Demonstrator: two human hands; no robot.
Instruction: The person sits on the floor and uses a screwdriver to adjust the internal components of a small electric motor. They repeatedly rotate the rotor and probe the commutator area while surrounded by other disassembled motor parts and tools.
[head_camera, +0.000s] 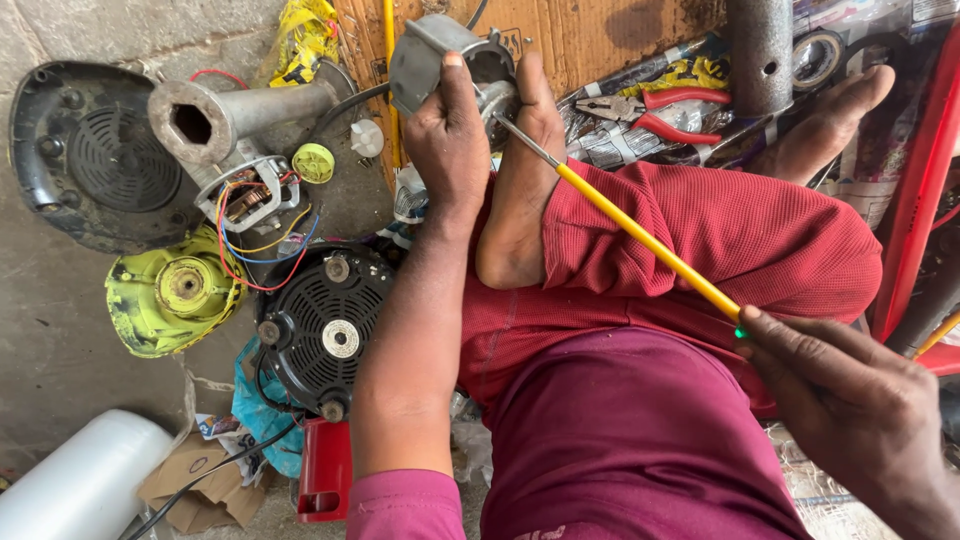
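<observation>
My left hand (448, 140) grips a grey metal motor housing (430, 55), which rests against my bare foot (520, 170). My right hand (850, 400) holds the end of a long screwdriver with a yellow handle (645, 240). Its thin metal shaft (525, 143) runs up and left, and its tip reaches into the housing beside my left thumb. I sit cross-legged in red trousers (720, 235) and a maroon shirt.
On the concrete floor at left lie a black fan cover (85, 150), a grey metal shaft (240, 110), a yellow-green motor part (170, 295) with coloured wires, a round black motor (325, 320) and a white roll (85, 480). Red-handled pliers (660, 110) lie on cardboard behind.
</observation>
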